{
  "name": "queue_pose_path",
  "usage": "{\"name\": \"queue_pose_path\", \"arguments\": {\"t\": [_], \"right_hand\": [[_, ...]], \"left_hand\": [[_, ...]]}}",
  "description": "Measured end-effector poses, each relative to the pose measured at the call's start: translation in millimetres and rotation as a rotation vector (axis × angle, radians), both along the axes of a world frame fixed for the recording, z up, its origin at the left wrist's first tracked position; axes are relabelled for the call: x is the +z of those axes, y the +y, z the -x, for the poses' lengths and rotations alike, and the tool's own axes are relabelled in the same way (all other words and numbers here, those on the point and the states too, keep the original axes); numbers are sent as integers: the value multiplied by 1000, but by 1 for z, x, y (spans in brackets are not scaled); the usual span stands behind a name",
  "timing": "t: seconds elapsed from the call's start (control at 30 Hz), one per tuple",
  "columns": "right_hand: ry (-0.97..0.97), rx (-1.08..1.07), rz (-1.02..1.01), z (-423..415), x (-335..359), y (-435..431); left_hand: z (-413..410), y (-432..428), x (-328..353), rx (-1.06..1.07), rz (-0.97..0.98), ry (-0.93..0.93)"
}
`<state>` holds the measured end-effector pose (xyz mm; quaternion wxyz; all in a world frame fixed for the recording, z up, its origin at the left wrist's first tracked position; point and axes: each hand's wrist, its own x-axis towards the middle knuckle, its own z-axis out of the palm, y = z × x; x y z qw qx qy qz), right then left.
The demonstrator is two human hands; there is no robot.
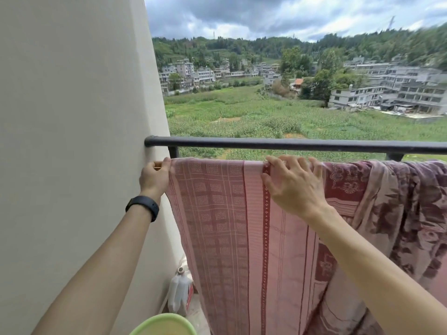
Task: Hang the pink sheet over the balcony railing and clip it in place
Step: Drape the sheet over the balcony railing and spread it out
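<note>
The pink sheet (217,238) is hung just below the black top bar of the balcony railing (290,144), and its top fold is laid level across the span from the wall towards the middle. What carries the fold is hidden by the cloth. The fabric is woven in a check of pale lines with white dotted squares. A plain paler band is set to the right of the check, and a dark red stripe with small white diamonds is run down beside it. The cloth is draped flat and straight, well down towards the floor.

A cream plastered wall (72,117) is seen at the left, where the railing is fixed. Beyond the bar, a green field (242,112), grey buildings (387,93) and wooded hills are shown under a cloudy sky. A maroon floral cloth (411,213) is bunched over the same level at the right and touches the sheet's edge.

The right grip (292,187) is spread, with fingers laid over the top fold beside the red stripe. The left grip (154,176) is curled, and the sheet's upper left corner is pinched in it against the wall; a small yellowish thing shows between its fingers, too small to identify. A white jug (179,293) is stood in the corner below, a green basin (164,325) is cut by the bottom edge, and a black wristband (142,207) is worn on the left wrist.
</note>
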<state>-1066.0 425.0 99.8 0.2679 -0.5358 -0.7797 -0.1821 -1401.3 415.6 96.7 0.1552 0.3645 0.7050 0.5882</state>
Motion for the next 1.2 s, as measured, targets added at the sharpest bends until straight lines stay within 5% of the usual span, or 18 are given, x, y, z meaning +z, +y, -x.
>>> {"name": "queue_pose_path", "arguments": {"t": [0.17, 0.33, 0.4, 0.5, 0.73, 0.87, 1.07, 1.13, 1.2], "right_hand": [[29, -115, -11, -43, -5, -1], [38, -100, -48, -70, -11, -13], [115, -134, -104, -94, -14, -17], [196, -227, -114, -149, -11, -15], [-135, -148, -177, -251, 5, 16], [77, -164, -202, -328, 12, 25], [343, -556, -109, -466, 8, 24], [418, -637, -96, -460, 15, 24], [407, -479, -99, -419, 19, 18]], "left_hand": [[-12, -4, 11, 160, 67, 182], [-112, 3, 14, -39, -143, 1010], [-161, 11, 11, -176, -196, 1180], [-237, 15, 14, -314, -227, 1210], [-288, 32, 9, -158, -212, 1262], [-282, 38, 7, -64, -248, 1203], [-293, 31, 2, -15, -244, 1174], [-298, 30, 2, 44, -180, 1179], [-303, 30, 4, 112, -61, 1180]]}}
